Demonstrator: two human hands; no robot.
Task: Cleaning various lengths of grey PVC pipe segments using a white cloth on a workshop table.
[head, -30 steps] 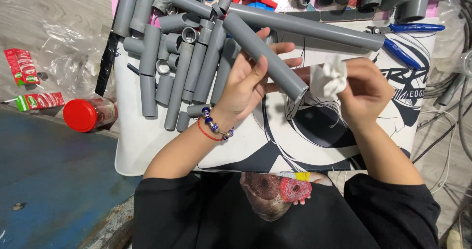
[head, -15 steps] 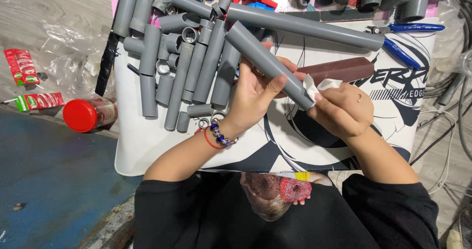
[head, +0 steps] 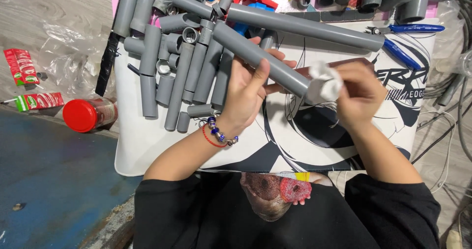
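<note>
Wiping the end of a grey pipe is the step I judge to be in hand. My left hand is wrapped around the pipe's middle, thumb up along its side, holding it slantwise above the white mat. My right hand is pinched shut on a white rag, which is bunched right over the pipe's lower end, so that end is hidden under my fingertips. The pipe's far end points up and away from my left fingers, over the heap of cut pipes lying just beyond them. A longer pipe lies past both hands, and blue cutters sit beyond my right fingers. A red-capped jar stands well off to my left, off the mat.

As I see it, the next move calls for a firm left grip while the rag turns fully round the end, so the whole rim gets covered.
</note>
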